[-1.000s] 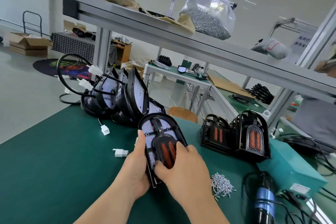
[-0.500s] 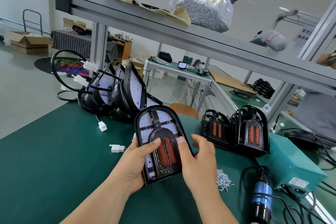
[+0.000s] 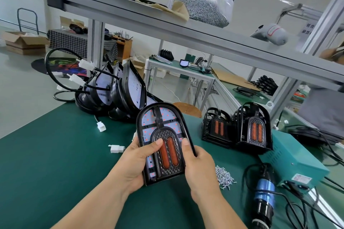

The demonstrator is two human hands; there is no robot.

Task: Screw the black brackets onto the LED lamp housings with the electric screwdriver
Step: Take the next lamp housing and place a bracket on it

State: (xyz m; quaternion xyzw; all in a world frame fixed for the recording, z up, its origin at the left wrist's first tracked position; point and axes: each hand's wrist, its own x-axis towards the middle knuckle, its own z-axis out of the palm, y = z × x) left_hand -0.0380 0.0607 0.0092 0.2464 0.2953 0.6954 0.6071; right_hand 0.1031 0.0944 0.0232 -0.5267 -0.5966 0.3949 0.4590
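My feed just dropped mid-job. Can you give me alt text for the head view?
The left hand and right hand hold one LED lamp housing tilted up over the green mat, thumbs on its front. The electric screwdriver lies untouched at the right, near a pile of screws and a teal box.

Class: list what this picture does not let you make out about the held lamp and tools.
Head view:
1. lamp housing back: turned away, behind left hand and right hand
2. electric screwdriver lower end: cut by bottom edge
3. loose screws head type: too small
4. teal box label: too small to read
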